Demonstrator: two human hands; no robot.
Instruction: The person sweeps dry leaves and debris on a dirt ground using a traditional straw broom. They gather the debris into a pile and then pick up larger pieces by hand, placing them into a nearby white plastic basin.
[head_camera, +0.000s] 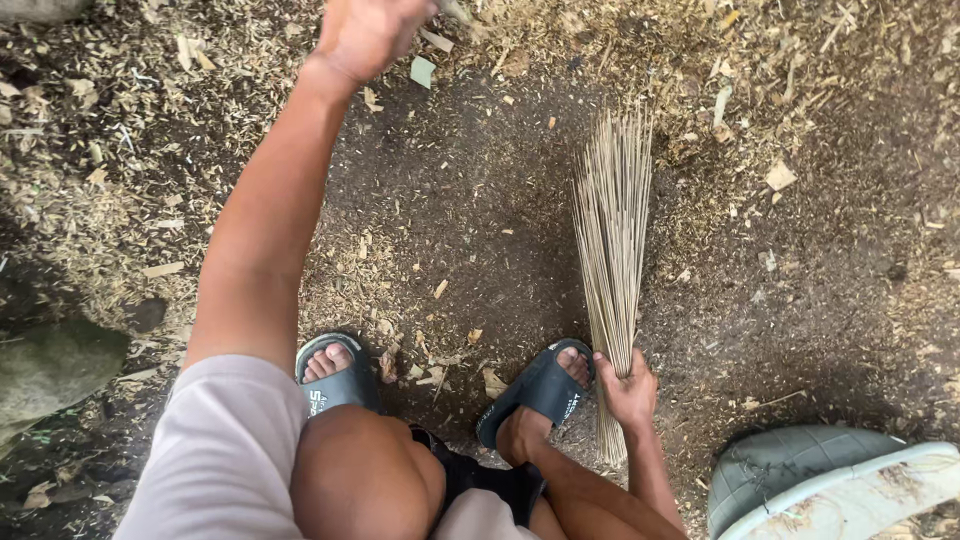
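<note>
My right hand is closed around the lower end of a bundle of thin pale sticks, a hand broom. The bundle fans out away from me over dark soil, its tips near a heap of wood shavings. My left arm stretches forward, and my left hand is at the top edge of the view, blurred and curled. A small pale piece shows beside its fingers, but I cannot tell whether the hand holds it. My two feet in black slide sandals stand just below the broom.
Pale shavings and chips cover the ground at the left and along the top, around a patch of dark soil. A grey-green stone lies at the left. A pale curved plastic container sits at the bottom right.
</note>
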